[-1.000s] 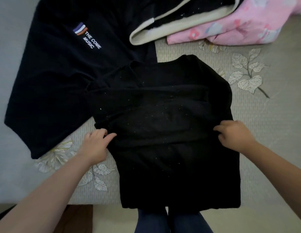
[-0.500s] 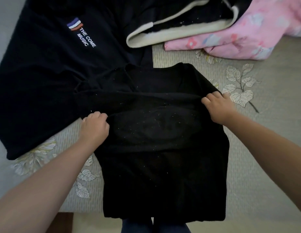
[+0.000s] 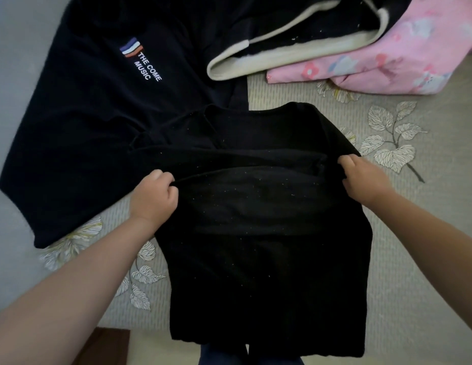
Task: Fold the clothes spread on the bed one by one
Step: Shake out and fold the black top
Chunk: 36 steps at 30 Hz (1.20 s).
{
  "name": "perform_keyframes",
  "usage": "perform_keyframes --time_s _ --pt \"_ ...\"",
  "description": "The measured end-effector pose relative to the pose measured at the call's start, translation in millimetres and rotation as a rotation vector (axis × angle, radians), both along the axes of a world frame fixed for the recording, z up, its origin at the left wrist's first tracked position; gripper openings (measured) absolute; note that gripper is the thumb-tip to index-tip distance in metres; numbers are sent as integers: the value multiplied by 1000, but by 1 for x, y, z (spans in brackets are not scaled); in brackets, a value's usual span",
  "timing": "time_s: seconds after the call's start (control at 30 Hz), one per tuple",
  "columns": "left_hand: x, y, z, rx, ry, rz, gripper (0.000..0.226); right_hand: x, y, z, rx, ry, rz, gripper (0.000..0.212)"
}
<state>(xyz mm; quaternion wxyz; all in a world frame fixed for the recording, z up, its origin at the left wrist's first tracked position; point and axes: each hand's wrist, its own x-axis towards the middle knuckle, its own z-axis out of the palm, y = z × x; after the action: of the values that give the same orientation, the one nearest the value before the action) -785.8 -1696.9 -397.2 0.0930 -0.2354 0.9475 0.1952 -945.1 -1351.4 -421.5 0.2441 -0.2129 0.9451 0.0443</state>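
A plain black shirt lies lengthwise in front of me on the bed, its sides folded in and its lower hem hanging over the near edge. My left hand is fisted on the shirt's left edge at mid-length. My right hand grips the right edge a little farther up. Between the two hands a fold of the black fabric is lifted and drawn tight across the shirt. The neckline rests flat at the far end.
A dark navy garment printed "THE COME MUSIC" spreads at the left, partly under the black shirt. A black piece with cream lining and a pink flowered cloth lie at the back right. The leaf-patterned bedsheet shows at right.
Both hands have closed on the shirt's side edges and moved away from me, the right hand most. A fold of fabric has risen between them.
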Motion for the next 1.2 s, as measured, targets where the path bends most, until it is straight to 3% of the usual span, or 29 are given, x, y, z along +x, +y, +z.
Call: perform_keyframes --time_s 0.13,0.23,0.4,0.5,0.67,0.77,0.87,1.0,1.07,1.2 --pt "0 0 -3 -22 -4 5 21 1 6 -5 14 54 -94 25" --pt "3 2 1 -32 25 -15 34 -8 13 -2 -55 90 -207 27" --pt "4 9 0 -29 8 -42 27 -16 15 3 28 -64 63 41" --pt "5 11 -4 -21 -37 -54 13 -11 7 -1 116 1 68 51" --pt "9 15 -5 -29 -32 -82 14 0 -2 -8 53 55 -107 24" --pt "11 17 0 -36 -12 -86 15 3 0 -9 -68 41 -147 22" --pt "7 18 6 -30 42 -66 17 -7 11 0 -298 52 -378 23" --pt "-7 20 14 -44 85 -49 34 -42 44 22 -648 63 -890 21" --pt "-18 20 13 -72 72 -36 39 -56 54 25 -657 48 -1019 20" --pt "-47 15 -1 -147 -103 55 27 -70 42 9 -563 81 -991 25"
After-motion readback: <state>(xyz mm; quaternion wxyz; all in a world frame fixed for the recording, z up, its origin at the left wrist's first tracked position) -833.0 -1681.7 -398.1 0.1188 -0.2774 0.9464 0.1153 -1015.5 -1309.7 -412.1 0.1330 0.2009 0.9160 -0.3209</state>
